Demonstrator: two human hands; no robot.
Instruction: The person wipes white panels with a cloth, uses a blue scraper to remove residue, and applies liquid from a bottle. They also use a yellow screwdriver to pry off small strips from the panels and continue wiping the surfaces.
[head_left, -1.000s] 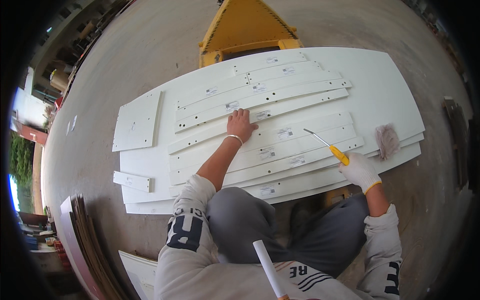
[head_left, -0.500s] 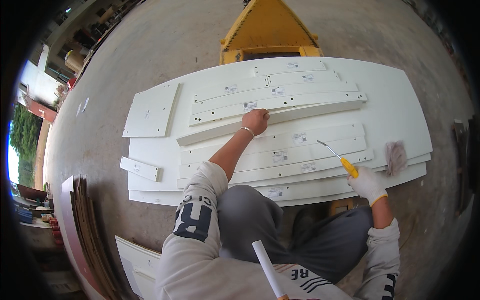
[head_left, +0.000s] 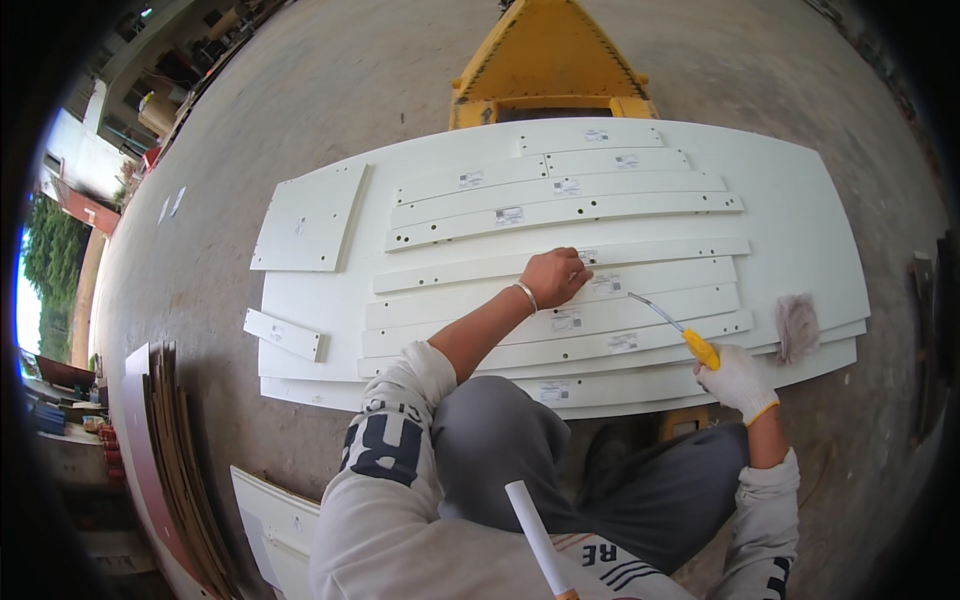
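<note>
My bare left hand (head_left: pixel 556 277) has its fingers curled onto a long white board strip (head_left: pixel 450 270), beside a small label. The strip lies flat across the middle of a big white panel (head_left: pixel 820 230). My gloved right hand (head_left: pixel 738 384) is closed round the yellow handle of a screwdriver-like tool (head_left: pixel 700 348) with a thin, bent metal shaft. Its tip hovers over or touches the nearer strips; I cannot tell which. More labelled strips with drilled holes lie beyond the left hand, among them a strip (head_left: pixel 640 207) with dark holes.
A squarish white board (head_left: pixel 308 218) and a short piece (head_left: pixel 284 334) lie at the left. A crumpled cloth (head_left: pixel 797 328) rests at the right edge. Beyond stands a yellow metal frame (head_left: pixel 550 65). Boards (head_left: pixel 165 450) lean at the lower left. A cigarette (head_left: pixel 535 535) shows low in front.
My left hand has brought the long strip nearer to me, and it lies flatter, with its holed face up. The right hand with the tool has barely moved.
</note>
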